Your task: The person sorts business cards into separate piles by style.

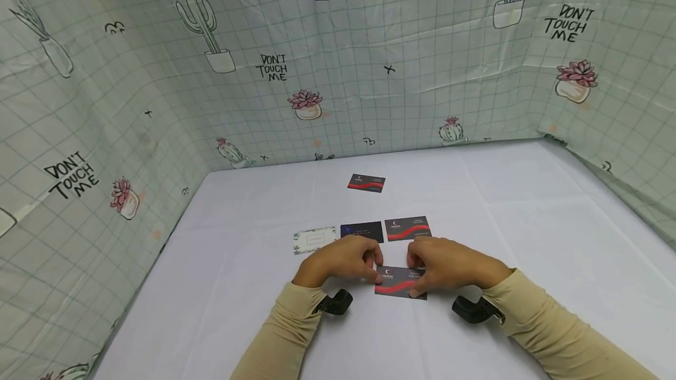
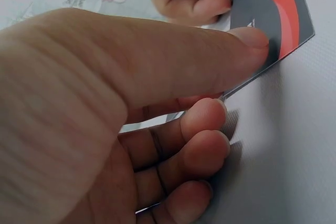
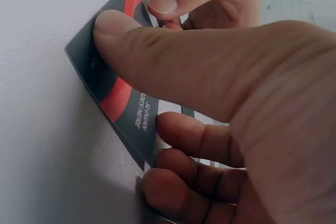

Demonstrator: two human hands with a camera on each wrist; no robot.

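Observation:
A dark grey business card with a red wavy stripe lies near the front, between both hands. My left hand pinches its left end; in the left wrist view the thumb presses the printed face with fingers curled at the edge. My right hand holds the right part. Its thumb lies across the face in the right wrist view, and the other fingers bend at the card's far edge. Part of the print is covered by the thumbs.
Just beyond the hands, a white card with a leafy border, a dark blue-black card and another grey-red card form a row. Farther back lies one more grey-red card. A patterned cloth walls the white table.

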